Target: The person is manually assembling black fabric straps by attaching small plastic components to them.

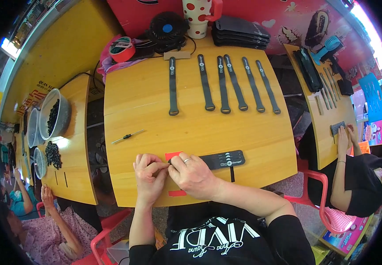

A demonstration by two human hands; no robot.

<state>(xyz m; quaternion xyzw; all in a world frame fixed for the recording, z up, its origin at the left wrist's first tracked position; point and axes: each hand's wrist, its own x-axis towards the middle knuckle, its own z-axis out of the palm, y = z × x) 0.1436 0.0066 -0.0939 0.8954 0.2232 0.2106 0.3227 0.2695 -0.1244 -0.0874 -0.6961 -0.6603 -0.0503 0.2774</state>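
A stack of dark grey fabric straps (221, 160) with white printing lies across the near part of the table, its left part covered by my right hand (193, 176). That hand, with a ring on one finger, is closed over the straps. At their left end my left hand (150, 174) pinches a small dark tip between thumb and fingers, touching the right fingertips. What exactly is pinched is mostly hidden. A red strip (173, 155) shows just beyond the hands, and another red strip (177, 193) lies nearer me. A thin black strip (232, 173) sticks out under the stack.
Several single straps (206, 84) with looped ends lie farther back. A thin screwdriver-like tool (128, 136) rests at left. Along the back stand a black fan (168, 28), a dotted cup (196, 20), red tape (122, 51) and stacked straps (240, 33). Co-workers sit at both side tables.
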